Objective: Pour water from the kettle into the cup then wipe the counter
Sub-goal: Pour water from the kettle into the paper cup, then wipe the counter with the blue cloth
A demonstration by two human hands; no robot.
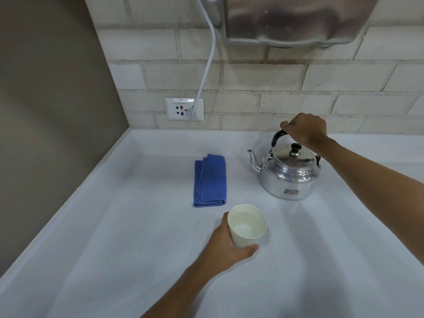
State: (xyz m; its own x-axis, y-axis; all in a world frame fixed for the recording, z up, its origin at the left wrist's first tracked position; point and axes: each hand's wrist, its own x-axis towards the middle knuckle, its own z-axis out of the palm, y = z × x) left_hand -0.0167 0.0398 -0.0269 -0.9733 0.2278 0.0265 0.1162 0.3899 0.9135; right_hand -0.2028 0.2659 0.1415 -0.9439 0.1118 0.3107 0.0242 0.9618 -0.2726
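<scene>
The right hand [306,130] grips the kettle [288,174] handle, the left hand [226,247] wraps the cup [247,226] (seemingly holding water); careless tilting could splash the worktop [137,237].

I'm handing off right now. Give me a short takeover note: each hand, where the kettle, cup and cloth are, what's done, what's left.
Left hand: grip closed around the white cup, which stands upright on the counter.
Right hand: grip closed on the black handle of the kettle; the kettle sits upright on the counter, lid on, spout toward the cloth.
Blue cloth: folded, lying untouched left of the kettle, behind the cup.
Done: the cup appears to hold some clear water, so pouring looks done or partly done.
Left: top up if needed, release both, then wipe the counter with the cloth.
</scene>
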